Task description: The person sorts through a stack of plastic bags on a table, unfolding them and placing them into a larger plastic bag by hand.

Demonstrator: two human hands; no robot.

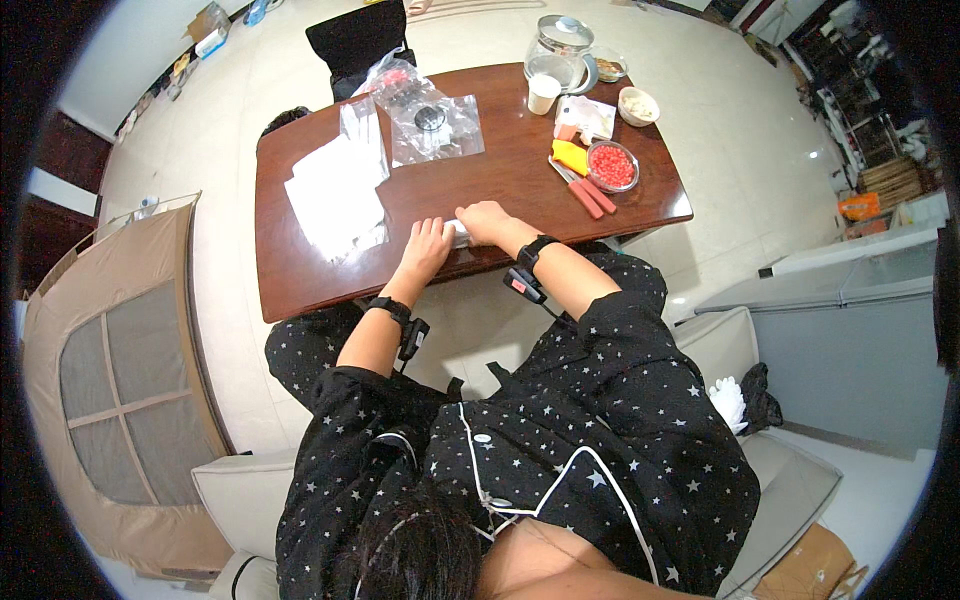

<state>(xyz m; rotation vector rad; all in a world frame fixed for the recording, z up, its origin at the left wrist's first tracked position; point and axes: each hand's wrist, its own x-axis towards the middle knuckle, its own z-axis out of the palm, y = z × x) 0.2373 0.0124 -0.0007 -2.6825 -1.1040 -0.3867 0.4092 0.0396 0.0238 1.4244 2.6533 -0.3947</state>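
At the near edge of the brown wooden table (427,191), my left hand (430,244) rests against a small whitish, shiny item (457,231). From the right, my right hand (484,223) closes its fingers on that item, which the hands mostly hide. A pile of white sheets or flat bags (337,202) lies left of my hands. Beyond them is a clear plastic bag (450,142) with a round dark mark. Two red-handled knives or similar tools (589,196) lie to the right, beside a clear bowl of red seeds or berries (613,166) and a yellow item (570,157).
At the table's far right stand a glass kettle (559,56), a white paper cup (543,94), a white bowl (638,106) and a glass dish (608,65). A black chair (358,41) stands beyond the table. A beige tent (127,390) is at the left.
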